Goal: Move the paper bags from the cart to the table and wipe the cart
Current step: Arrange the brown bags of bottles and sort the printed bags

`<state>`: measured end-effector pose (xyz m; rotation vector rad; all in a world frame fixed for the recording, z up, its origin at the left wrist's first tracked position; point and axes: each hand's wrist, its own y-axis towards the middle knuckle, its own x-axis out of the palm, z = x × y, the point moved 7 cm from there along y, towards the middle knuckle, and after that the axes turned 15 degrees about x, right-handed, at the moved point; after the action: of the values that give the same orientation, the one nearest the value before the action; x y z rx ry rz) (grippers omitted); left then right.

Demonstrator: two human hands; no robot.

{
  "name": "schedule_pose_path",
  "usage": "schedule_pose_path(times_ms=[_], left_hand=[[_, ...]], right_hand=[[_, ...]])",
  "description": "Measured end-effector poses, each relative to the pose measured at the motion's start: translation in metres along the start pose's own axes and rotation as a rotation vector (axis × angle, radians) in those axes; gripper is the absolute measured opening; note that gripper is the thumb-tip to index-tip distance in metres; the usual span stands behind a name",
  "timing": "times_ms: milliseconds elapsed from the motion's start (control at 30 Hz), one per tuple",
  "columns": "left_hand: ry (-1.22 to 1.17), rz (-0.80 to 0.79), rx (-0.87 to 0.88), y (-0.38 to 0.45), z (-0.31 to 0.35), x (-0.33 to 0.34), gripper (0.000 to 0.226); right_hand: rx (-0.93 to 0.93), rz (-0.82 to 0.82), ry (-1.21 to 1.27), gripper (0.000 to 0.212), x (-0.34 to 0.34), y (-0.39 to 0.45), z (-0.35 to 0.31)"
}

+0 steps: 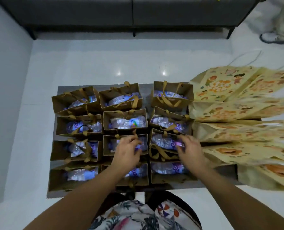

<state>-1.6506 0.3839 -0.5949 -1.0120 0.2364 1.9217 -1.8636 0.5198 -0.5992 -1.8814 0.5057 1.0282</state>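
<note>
Your left hand (127,151) and right hand (188,149) reach into two brown paper bags (78,124) standing mouths-up on the worktop (61,88), fingers curled, apparently gripping handles; bottles lie left-right.

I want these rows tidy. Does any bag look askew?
Mostly neat. One small brown paper bag, third row on the right under the right hand, sits tilted, its ribbon handles spilling over its near edge. The printed cream bags alongside lie flat, fanned out.

yellow printed bags (247,117) blurred, cropped at right edge
</note>
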Motion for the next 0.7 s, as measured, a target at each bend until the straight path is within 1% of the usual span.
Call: schedule_pose_path(times_ms=[100, 167, 233, 300, 367, 467, 500, 533, 600, 633, 700], left_hand=[[-0.054, 0.009, 0.027, -0.02, 0.008, 0.025, 0.025], [-0.087, 0.011, 0.048, -0.036, 0.015, 0.043, 0.023], [-0.077, -0.034, 0.086, -0.052, 0.022, 0.064, 0.022], [-0.058, -0.086, 0.119, -0.068, 0.029, 0.086, 0.022], [-0.021, -0.117, 0.131, -0.079, 0.031, 0.108, 0.024], [0.103, -0.166, 0.127, -0.09, 0.035, 0.14, 0.03], [0.171, -0.197, 0.134, -0.092, 0.037, 0.152, 0.032], [0.237, -0.224, 0.139, -0.095, 0.04, 0.162, 0.034], [0.312, -0.237, 0.113, -0.097, 0.043, 0.179, 0.032], [0.324, -0.219, 0.084, -0.094, 0.043, 0.185, 0.029], [0.3, -0.128, -0.017, -0.087, 0.039, 0.189, 0.023]], right_hand=[[0.081, 0.044, 0.02, 0.031, 0.008, -0.039, 0.037], [0.122, 0.01, 0.0, 0.03, 0.02, -0.062, 0.061], [0.136, -0.03, -0.062, 0.031, 0.032, -0.077, 0.084], [0.094, -0.072, -0.15, 0.036, 0.045, -0.086, 0.102], [0.0, -0.127, -0.229, 0.048, 0.057, -0.088, 0.11], [-0.098, -0.22, -0.313, 0.061, 0.077, -0.079, 0.12], [-0.115, -0.247, -0.338, 0.061, 0.084, -0.073, 0.124], [-0.139, -0.261, -0.348, 0.056, 0.092, -0.067, 0.127], [-0.189, -0.228, -0.341, 0.038, 0.102, -0.053, 0.132], [-0.205, -0.196, -0.331, 0.031, 0.104, -0.046, 0.135], [-0.253, -0.146, -0.32, 0.028, 0.107, -0.035, 0.14]])
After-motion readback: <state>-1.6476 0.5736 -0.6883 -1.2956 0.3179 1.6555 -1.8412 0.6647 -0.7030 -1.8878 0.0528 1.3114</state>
